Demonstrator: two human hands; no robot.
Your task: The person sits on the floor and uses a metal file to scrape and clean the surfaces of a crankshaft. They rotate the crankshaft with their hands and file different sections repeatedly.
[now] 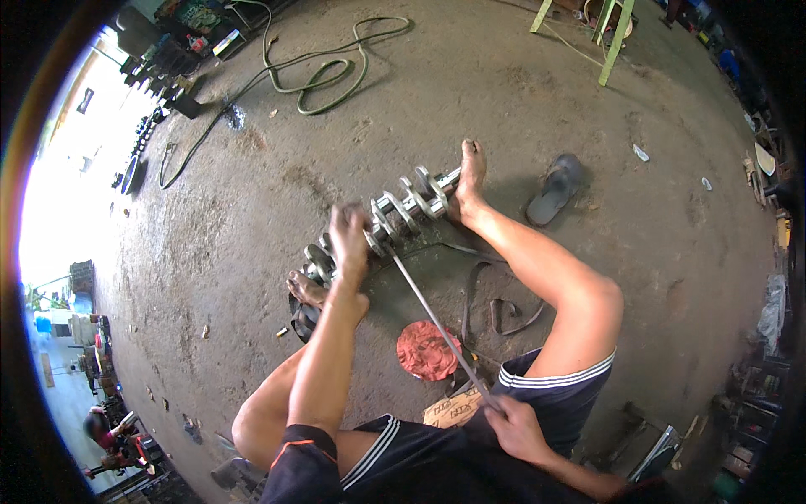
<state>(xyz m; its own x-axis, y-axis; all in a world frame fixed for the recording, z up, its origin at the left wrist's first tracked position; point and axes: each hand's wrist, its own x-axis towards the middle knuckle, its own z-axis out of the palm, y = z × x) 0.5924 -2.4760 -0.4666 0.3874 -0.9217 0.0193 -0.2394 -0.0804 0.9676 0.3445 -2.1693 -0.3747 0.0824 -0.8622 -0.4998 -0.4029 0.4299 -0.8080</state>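
Observation:
A metal crankshaft (pixel 387 207) lies slantwise on the floor between my bare feet, my right foot (pixel 472 172) against its far right end and my left foot (pixel 308 288) by its near left end. From its middle, a long, thin grey strip (pixel 428 309) runs taut toward me. My right hand (pixel 518 428) is closed around the near end of this strip, close to my lap. Over the left half of the crankshaft is my left hand (pixel 348 231), its fingers smeared by motion. Whether it holds the strip's other end is hidden.
A red cloth bundle (pixel 426 350) and a dark strap (pixel 497 315) lie between my legs. One dark slipper (pixel 556 190) is beyond my right knee. A green hose (pixel 361 71) coils at the far side, near green metal legs (pixel 617 46). Machine parts line both sides.

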